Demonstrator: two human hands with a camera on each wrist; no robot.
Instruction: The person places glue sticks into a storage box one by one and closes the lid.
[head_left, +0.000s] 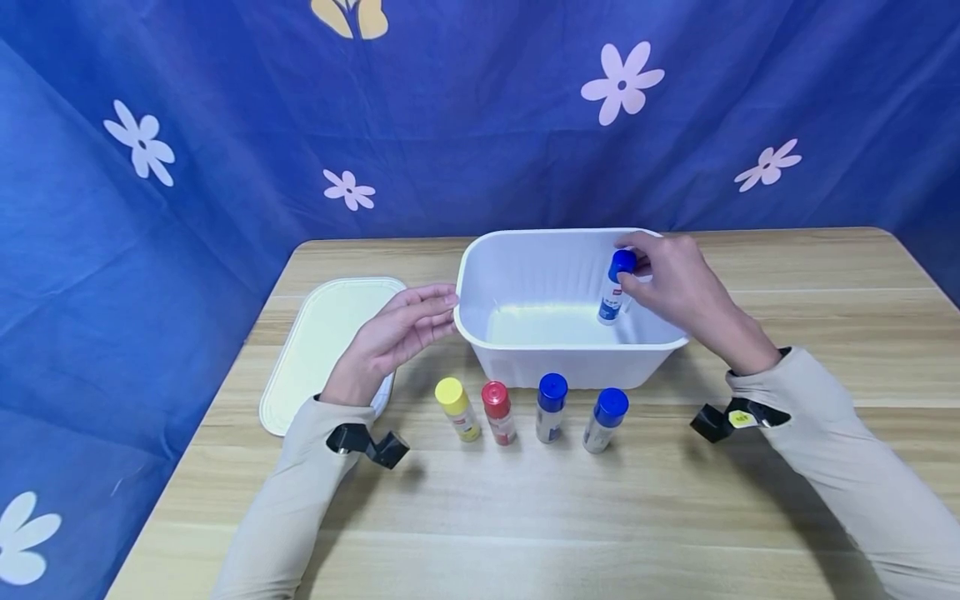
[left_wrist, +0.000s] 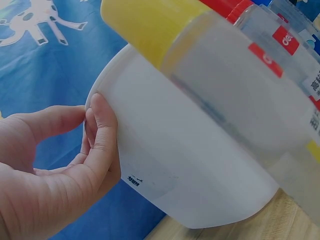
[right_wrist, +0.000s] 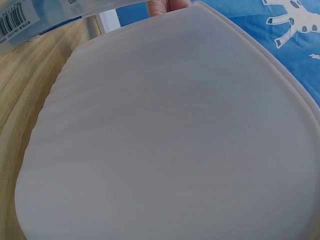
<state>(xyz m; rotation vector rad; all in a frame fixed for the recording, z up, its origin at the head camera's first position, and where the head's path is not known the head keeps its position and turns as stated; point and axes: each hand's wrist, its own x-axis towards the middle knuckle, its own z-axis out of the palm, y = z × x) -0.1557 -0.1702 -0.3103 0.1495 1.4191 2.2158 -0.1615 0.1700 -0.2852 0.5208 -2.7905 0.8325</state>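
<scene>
Standing in a row on the surface (head_left: pixel 525 517): yellow-, red- and two blue-capped glue sticks (head_left: pixel 458 408), labels too small to read | left hand (head_left: pixel 397 333) flat, fingers straight, touching white tub (head_left: pixel 480 329) rim | right hand (head_left: pixel 675 283) pinching blue-capped glue stick (head_left: pixel 617 287) upright inside tub | lid (head_left: pixel 322 342) left of tub

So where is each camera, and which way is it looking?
Head: sits on the person's head, looks down at the table; both hands and sleeves show.
Left wrist: beside the left hand, faces the white tub; fingers touch its rim.
Right wrist: faces the tub's side wall; only fingertips show.
All three share the tub.
</scene>
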